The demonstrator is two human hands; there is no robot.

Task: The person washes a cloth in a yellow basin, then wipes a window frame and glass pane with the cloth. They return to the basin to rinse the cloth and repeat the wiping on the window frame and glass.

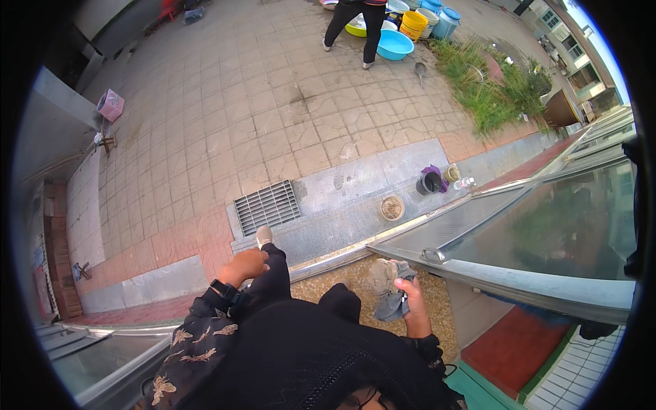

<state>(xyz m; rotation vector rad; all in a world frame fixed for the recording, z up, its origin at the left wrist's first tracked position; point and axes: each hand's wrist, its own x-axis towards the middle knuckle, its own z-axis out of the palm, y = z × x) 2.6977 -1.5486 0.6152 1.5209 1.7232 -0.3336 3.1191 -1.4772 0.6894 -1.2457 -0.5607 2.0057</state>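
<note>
My right hand (416, 302) grips a crumpled grey cloth (393, 300), its thumb pressed on top. A paler, beige part of the bundle (382, 277) sticks out on the side away from my wrist. My left hand (245, 267) hangs over my left leg, back of the hand upward. Its fingers curl under, so their tips and anything inside them are mostly hidden. One foot, in a light shoe (264, 236), is on the stone step (328, 230) beyond the metal door sill (333, 264). Speckled flooring (435, 287) lies beneath the cloth.
An open glass door (538, 220) stands at right. Along the step are a round container (392, 208), a dark bucket (428, 183) and a clear bottle (464, 183). A floor grate (267, 206) lies ahead. Farther off, a person (359, 25) stands beside a blue basin (395, 45).
</note>
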